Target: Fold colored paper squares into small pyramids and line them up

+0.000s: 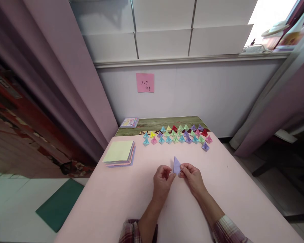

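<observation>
A small sheet of purple paper (176,166), folded to a pointed triangle, stands above the pink tabletop between my hands. My right hand (192,176) pinches its right edge between thumb and fingers. On the other side, my left hand (162,179) has its fingers curled and its thumb on the paper's lower left corner; its fingertips are partly hidden. Beyond the hands lie rows of small folded paper boats (175,139) in several colours. One purple paper boat (205,146) sits apart at the right front of the rows.
At the left of the pink tablecloth (142,195) lies a stack of coloured square paper (119,152), pale yellow on top. A printed packet (129,123) rests at the table's back left corner. The wall behind carries a pink note (145,82). A green mat (60,204) lies on the floor.
</observation>
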{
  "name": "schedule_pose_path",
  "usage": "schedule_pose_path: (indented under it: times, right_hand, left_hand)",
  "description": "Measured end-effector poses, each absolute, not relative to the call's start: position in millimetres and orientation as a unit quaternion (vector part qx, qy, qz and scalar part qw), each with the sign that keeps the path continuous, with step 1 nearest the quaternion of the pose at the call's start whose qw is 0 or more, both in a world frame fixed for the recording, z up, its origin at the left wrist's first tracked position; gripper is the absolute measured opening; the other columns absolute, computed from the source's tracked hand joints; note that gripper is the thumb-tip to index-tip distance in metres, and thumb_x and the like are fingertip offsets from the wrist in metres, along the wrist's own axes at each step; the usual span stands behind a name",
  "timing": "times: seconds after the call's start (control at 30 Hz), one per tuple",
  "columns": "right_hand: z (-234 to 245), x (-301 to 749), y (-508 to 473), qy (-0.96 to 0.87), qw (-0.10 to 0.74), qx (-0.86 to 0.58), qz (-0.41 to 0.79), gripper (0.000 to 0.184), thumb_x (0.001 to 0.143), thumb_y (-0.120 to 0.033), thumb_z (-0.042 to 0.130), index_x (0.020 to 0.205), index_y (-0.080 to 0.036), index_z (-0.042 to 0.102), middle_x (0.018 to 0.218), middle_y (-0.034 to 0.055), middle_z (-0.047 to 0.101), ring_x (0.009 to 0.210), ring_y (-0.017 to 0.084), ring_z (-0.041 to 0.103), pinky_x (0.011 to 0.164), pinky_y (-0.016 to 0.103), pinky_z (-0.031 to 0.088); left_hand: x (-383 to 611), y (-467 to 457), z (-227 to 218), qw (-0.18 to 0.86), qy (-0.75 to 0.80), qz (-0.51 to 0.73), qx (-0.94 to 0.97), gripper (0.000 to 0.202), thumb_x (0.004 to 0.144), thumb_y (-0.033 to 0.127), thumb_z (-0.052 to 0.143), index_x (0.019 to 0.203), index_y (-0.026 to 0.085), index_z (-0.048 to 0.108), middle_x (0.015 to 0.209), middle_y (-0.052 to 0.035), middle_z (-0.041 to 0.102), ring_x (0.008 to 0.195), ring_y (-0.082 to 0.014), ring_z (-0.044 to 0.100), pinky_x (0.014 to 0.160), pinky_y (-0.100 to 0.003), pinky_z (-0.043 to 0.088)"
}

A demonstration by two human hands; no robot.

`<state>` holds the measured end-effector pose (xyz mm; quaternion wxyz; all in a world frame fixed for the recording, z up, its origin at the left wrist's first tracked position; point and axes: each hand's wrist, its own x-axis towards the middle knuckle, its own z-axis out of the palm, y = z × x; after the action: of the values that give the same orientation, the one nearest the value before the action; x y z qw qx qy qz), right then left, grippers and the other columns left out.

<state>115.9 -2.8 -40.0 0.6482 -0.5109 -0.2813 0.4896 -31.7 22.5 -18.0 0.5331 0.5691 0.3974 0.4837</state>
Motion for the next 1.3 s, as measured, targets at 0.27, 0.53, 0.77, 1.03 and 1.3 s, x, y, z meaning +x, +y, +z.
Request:
schedule_pose_path:
  times: [0.27, 0.53, 0.77, 1.03, 1.3]
  right_hand:
    - [-38.8, 113.6, -4.9, -0.324, 0.623, -0.525, 0.481, 0.034, 0.071, -0.048, 0.075, 0.078, -0.016, 0.067, 0.06, -0.001, 0.06, 0.055, 0.011, 0.051, 0.055, 0.023, 0.039]
    - [-40.4, 113.9, -5.4, -0.335, 0.617, -0.534, 0.471, 0.036, 0.07, -0.049, 0.075, 0.077, -0.015, 0.067, 0.059, -0.0005, 0.06, 0.055, 0.012, 0.052, 0.055, 0.023, 0.04]
    - [-43.6, 113.1, -8.9, -0.377, 0.606, -0.539, 0.447, 0.03, 0.073, -0.046, 0.073, 0.077, -0.017, 0.067, 0.063, -0.0003, 0.061, 0.057, 0.012, 0.052, 0.055, 0.023, 0.041]
    - [-38.6, 116.4, -17.8, -0.408, 0.611, -0.509, 0.449, 0.029, 0.078, -0.046, 0.069, 0.078, -0.017, 0.067, 0.061, -0.0008, 0.059, 0.06, 0.013, 0.052, 0.058, 0.023, 0.04]
    - [-33.1, 119.2, -19.0, -0.363, 0.604, -0.461, 0.54, 0.029, 0.076, -0.046, 0.071, 0.078, -0.019, 0.063, 0.056, -0.004, 0.052, 0.047, 0.008, 0.04, 0.045, 0.021, 0.028]
  left_hand:
    - [-31.5, 26.6, -31.8, 0.604, 0.389, 0.482, 0.502, 0.024, 0.069, 0.028, 0.075, 0.085, 0.017, 0.061, 0.075, 0.0006, 0.057, 0.068, -0.0108, 0.051, 0.064, -0.021, 0.042]
    - [-31.2, 27.1, -24.9, 0.639, 0.395, 0.455, 0.478, 0.024, 0.066, 0.028, 0.077, 0.079, 0.014, 0.063, 0.068, 0.0011, 0.058, 0.058, -0.0079, 0.048, 0.054, -0.019, 0.037]
    - [-30.8, 26.2, -21.1, 0.632, 0.406, 0.43, 0.501, 0.023, 0.072, 0.034, 0.072, 0.076, 0.012, 0.068, 0.055, 0.0041, 0.051, 0.048, -0.0054, 0.038, 0.046, -0.018, 0.028]
    - [-34.0, 28.3, -16.0, 0.663, 0.404, 0.379, 0.504, 0.028, 0.074, 0.039, 0.07, 0.079, 0.012, 0.069, 0.041, 0.0064, 0.046, 0.036, -0.0044, 0.032, 0.04, -0.019, 0.022]
    - [-34.2, 28.4, -10.0, 0.784, 0.312, 0.317, 0.434, 0.025, 0.074, 0.035, 0.071, 0.08, 0.012, 0.065, 0.058, -0.0006, 0.06, 0.044, -0.0082, 0.049, 0.044, -0.02, 0.038]
